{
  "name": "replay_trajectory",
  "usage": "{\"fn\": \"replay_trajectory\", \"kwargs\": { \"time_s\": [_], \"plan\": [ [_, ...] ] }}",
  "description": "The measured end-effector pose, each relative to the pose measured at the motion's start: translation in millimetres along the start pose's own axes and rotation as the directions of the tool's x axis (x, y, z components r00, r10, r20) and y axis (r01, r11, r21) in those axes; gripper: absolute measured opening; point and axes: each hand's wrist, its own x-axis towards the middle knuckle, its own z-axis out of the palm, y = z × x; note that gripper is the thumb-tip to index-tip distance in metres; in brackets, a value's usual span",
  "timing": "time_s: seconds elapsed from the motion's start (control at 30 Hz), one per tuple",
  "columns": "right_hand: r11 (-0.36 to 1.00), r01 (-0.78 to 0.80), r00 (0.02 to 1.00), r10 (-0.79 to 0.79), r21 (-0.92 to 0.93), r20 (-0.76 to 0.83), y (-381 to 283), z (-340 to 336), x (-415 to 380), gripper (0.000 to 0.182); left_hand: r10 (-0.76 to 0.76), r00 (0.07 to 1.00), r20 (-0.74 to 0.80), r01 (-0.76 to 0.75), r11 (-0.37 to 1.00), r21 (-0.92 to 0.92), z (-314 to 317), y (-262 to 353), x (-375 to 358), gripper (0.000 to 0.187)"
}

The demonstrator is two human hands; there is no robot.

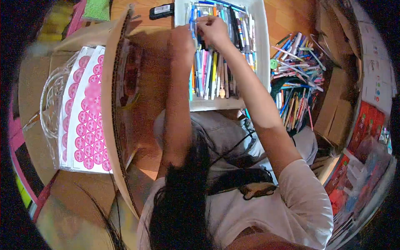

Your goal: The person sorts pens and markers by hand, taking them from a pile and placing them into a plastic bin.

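A white tray (261,41) in front of me holds several pens and markers lying in two rows. Over its far left part, my left hand (183,36) is closed around a blue pen (192,20) that points away from me. Just to the right, my right hand (213,31) is closed in a pinch, its fingertips beside that pen. What lies between the right fingertips is too small to make out. Below the hands, the near row of pens (208,75) lies with the ends toward me.
On the right, a cardboard box (329,98) holds a loose heap of pens (298,62). An open carton (118,79) on the left contains sheets of round pink stickers (89,133). A black item with a white label (161,11) lies on the wooden floor by the tray.
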Motion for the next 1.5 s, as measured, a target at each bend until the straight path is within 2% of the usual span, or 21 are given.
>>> {"fn": "replay_trajectory", "kwargs": {
  "time_s": [0.07,0.1,0.27,0.3,0.33,0.37,0.47,0.53,0.67,0.8,0.93,0.97,1.07,1.1,1.2,1.23,1.27,1.33,1.37,1.47,1.5],
  "plan": [
    [0.991,-0.068,0.997,0.065,0.117,0.036,-10.6,-33.0,-25.6,0.019,-0.225,0.968,0.111,0.236,0.967,-0.094,24.5,-16.8,1.4,0.031],
    [0.995,0.056,0.997,-0.06,-0.078,-0.045,11.9,-44.9,-32.0,0.021,-0.214,0.97,0.114,0.225,0.97,-0.091,28.2,-18.3,1.9,0.031],
    [0.996,-0.054,0.996,0.058,0.065,-0.067,38.3,-151.2,-84.7,0.02,-0.126,0.983,0.134,0.114,0.989,0.092,39.8,-18.3,7.4,0.025],
    [0.994,-0.096,0.985,0.087,-0.056,-0.15,28.9,-174.2,-93.0,0.021,-0.102,0.986,0.13,0.083,0.986,0.147,32.2,-11.2,5.2,0.023],
    [0.989,0.023,0.977,-0.053,-0.143,-0.207,47.2,-195.1,-89.3,0.021,-0.08,0.989,0.126,0.053,0.977,0.205,25.8,-5.6,4.5,0.022],
    [0.978,-0.064,0.95,-0.001,-0.197,-0.313,63.8,-216.8,-85.8,0.018,-0.098,0.985,0.142,0.067,0.975,0.211,23.7,-3.4,6.5,0.023],
    [0.848,-0.122,0.911,-0.111,-0.516,-0.398,74.5,-266.5,-74.0,0.021,-0.106,0.985,0.138,0.075,0.975,0.209,23.8,-5.4,12.5,0.025],
    [0.682,-0.275,0.927,0.002,-0.677,-0.374,90.0,-280.6,-58.3,0.024,-0.04,0.997,0.069,0.026,0.983,0.181,26.7,-13.6,13.6,0.027],
    [0.448,-0.439,0.898,0.188,-0.779,-0.398,107.1,-274.8,-29.7,0.039,-0.192,0.971,0.144,0.164,0.969,0.183,17.2,0.7,19.2,0.03],
    [0.406,-0.443,0.896,0.196,-0.799,-0.398,109.7,-262.1,-20.3,0.041,-0.114,0.982,0.153,0.089,0.982,0.165,14.1,-1.8,18.8,0.03],
    [0.558,-0.366,0.927,0.151,-0.745,-0.342,133.0,-268.5,-17.3,0.044,-0.137,0.977,0.161,0.115,0.983,0.143,11.3,-1.9,18.4,0.03],
    [0.621,-0.246,0.96,0.048,-0.744,-0.277,144.3,-274.5,-15.3,0.04,-0.148,0.974,0.173,0.126,0.983,0.131,9.4,0.4,18.0,0.03],
    [0.794,-0.185,0.957,0.011,-0.579,-0.291,139.0,-282.1,-20.6,0.036,-0.175,0.969,0.172,0.151,0.978,0.141,9.7,0.8,17.3,0.031],
    [0.735,-0.242,0.963,0.1,-0.634,-0.252,120.4,-281.4,-24.4,0.039,-0.161,0.972,0.173,0.142,0.983,0.118,11.0,-2.0,17.5,0.031],
    [0.724,-0.185,0.981,0.102,-0.664,-0.162,110.1,-272.6,-26.4,0.045,-0.148,0.972,0.185,0.142,0.989,0.042,14.7,-8.1,17.5,0.031],
    [0.801,-0.129,0.987,0.044,-0.584,-0.157,105.6,-263.3,-28.9,0.041,-0.165,0.967,0.193,0.166,0.986,0.012,15.1,-8.3,17.3,0.031],
    [0.818,-0.157,0.987,0.116,-0.553,-0.11,100.1,-254.6,-25.7,0.043,-0.183,0.963,0.201,0.19,0.982,-0.017,15.2,-9.1,17.5,0.031],
    [0.785,-0.182,0.98,0.098,-0.592,-0.171,89.8,-229.3,-24.4,0.049,-0.148,0.971,0.186,0.152,0.988,-0.005,13.8,-10.0,17.8,0.031],
    [0.696,-0.097,0.995,0.048,-0.711,-0.089,89.8,-221.4,-21.4,0.05,-0.129,0.975,0.182,0.131,0.991,0.001,13.7,-9.6,17.6,0.031],
    [0.713,0.015,0.999,-0.032,-0.701,-0.012,111.8,-197.7,-14.5,0.041,-0.167,0.966,0.198,0.178,0.983,-0.04,6.5,0.6,16.4,0.031],
    [0.64,-0.08,0.997,0.069,-0.764,-0.046,102.3,-192.1,-15.1,0.033,-0.161,0.967,0.199,0.169,0.985,-0.022,6.4,0.0,16.9,0.03]
  ]
}}
